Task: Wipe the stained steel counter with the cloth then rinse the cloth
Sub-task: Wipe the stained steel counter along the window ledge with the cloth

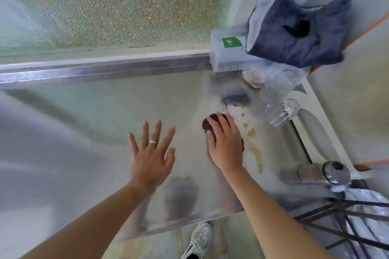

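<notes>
The right hand (pixel 226 145) presses a dark brown cloth (pixel 212 123) flat onto the steel desk (pixel 101 111), fingers bent over it, just left of the yellowish stains (pixel 251 132). The left hand (pixel 151 153) rests further left of the stains, fingers spread flat, holding nothing. A steel cup (pixel 322 172) lies right of them.

No readable words or numbers anywhere. Only a green label (pixel 232 42) with a small white-and-red picture, stuck on the grey plastic box (pixel 228 57) at the far right of the steel counter (pixel 105 115); too blurred to read.
</notes>
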A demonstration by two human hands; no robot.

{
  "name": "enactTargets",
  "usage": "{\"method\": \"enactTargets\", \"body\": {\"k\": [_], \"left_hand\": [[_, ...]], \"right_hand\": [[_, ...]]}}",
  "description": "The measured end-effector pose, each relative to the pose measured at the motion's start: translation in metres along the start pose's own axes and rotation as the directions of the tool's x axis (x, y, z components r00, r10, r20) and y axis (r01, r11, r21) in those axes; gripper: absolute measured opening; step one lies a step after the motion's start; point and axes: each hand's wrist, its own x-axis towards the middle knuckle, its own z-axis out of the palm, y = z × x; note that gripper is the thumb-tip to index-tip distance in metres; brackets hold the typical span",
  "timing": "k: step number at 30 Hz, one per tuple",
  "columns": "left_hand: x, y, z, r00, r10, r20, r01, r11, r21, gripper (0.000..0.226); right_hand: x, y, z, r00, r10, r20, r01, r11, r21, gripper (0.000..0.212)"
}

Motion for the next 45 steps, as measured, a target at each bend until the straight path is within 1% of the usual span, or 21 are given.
{"method": "enactTargets", "body": {"k": [2,4,5,7,9,13,17,23,25,27,28,29,31,33,34,36,38,39,41,43,45], "left_hand": [[0.007,0.002,0.001,1.0,0.001,-0.003,-0.001,1.0,0.002,0.064],[0.017,0.006,0.001,1.0,-0.004,0.003,0.004,1.0,0.0,0.064],[0.021,0.008,0.001,1.0,-0.01,0.003,0.01,1.0,-0.001,0.064],[0.027,0.009,0.001,1.0,-0.018,0.005,0.018,1.0,-0.005,0.064],[0.028,0.008,0.002,1.0,-0.015,-0.007,0.015,1.0,-0.015,0.063],[0.03,0.007,0.001,1.0,-0.019,-0.015,0.019,1.0,-0.012,0.064],[0.03,0.008,0.001,1.0,-0.022,-0.013,0.022,1.0,-0.011,0.065],[0.029,0.009,-0.001,1.0,-0.022,-0.011,0.021,0.999,-0.025,0.068],[0.03,0.01,-0.002,1.0,-0.02,-0.014,0.02,1.0,-0.024,0.068],[0.03,0.01,-0.002,1.0,-0.02,-0.013,0.02,1.0,-0.015,0.068],[0.03,0.01,-0.002,1.0,-0.019,-0.012,0.019,1.0,-0.013,0.068],[0.03,0.01,-0.002,1.0,-0.019,-0.012,0.019,1.0,-0.013,0.068],[0.031,0.01,-0.002,1.0,-0.021,-0.008,0.021,1.0,-0.011,0.069],[0.031,0.01,-0.001,1.0,-0.02,-0.012,0.02,1.0,-0.007,0.069],[0.031,0.01,-0.001,1.0,-0.019,-0.015,0.019,1.0,-0.006,0.069],[0.031,0.01,-0.001,1.0,-0.019,-0.014,0.019,1.0,-0.008,0.069],[0.031,0.01,-0.002,1.0,-0.017,-0.013,0.017,1.0,-0.006,0.069],[0.031,0.01,-0.002,1.0,-0.017,-0.016,0.017,1.0,-0.007,0.069],[0.032,0.01,-0.002,1.0,-0.015,-0.024,0.014,1.0,-0.013,0.069],[0.034,0.011,-0.002,1.0,-0.008,-0.023,0.008,1.0,-0.004,0.069],[0.035,0.01,-0.002,1.0,-0.006,-0.019,0.006,1.0,-0.001,0.069]], "right_hand": [[-0.008,-0.009,-0.001,0.943,-0.308,0.127,0.303,0.951,0.057,0.04],[0.008,0.001,-0.001,0.884,-0.434,0.172,0.424,0.901,0.095,0.04],[0.024,0.008,0.002,0.91,-0.388,0.145,0.379,0.921,0.089,0.039],[0.06,0.021,0.009,0.988,-0.144,0.055,0.141,0.988,0.064,0.038],[0.085,0.029,0.015,1.0,-0.005,0.01,0.005,1.0,0.029,0.038],[0.095,0.039,0.018,0.999,-0.005,-0.034,0.004,1.0,-0.029,0.036],[0.073,0.029,0.013,0.964,0.249,-0.092,-0.252,0.967,-0.029,0.035],[0.023,-0.008,-0.025,0.97,0.241,0.019,-0.242,0.963,0.119,0.03],[0.032,-0.015,-0.051,0.928,0.365,0.073,-0.369,0.875,0.312,0.025],[0.055,-0.008,-0.068,0.847,0.481,0.224,-0.524,0.689,0.501,0.03],[0.067,-0.002,-0.072,0.816,0.497,0.297,-0.572,0.611,0.547,0.033],[0.075,0.005,-0.072,0.801,0.501,0.329,-0.594,0.594,0.542,0.035],[0.081,0.019,-0.065,0.792,0.571,0.217,-0.6,0.662,0.449,0.026],[0.076,0.028,-0.06,0.762,0.64,-0.099,-0.572,0.736,0.362,0.025],[0.072,0.027,-0.06,0.767,0.593,-0.244,-0.507,0.794,0.335,0.027],[0.065,0.019,-0.059,0.864,0.321,-0.389,-0.245,0.941,0.232,0.02],[0.057,0.013,-0.047,0.96,0.086,-0.267,-0.047,0.988,0.15,0.019],[0.052,0.013,-0.038,0.99,0.064,-0.126,-0.053,0.994,0.093,0.029],[0.042,0.016,-0.019,0.991,0.108,0.084,-0.097,0.987,-0.126,0.052],[0.041,0.024,-0.005,0.99,0.104,0.097,-0.08,0.97,-0.23,0.057],[0.054,0.03,-0.001,0.996,0.074,0.051,-0.062,0.974,-0.218,0.052]]}}
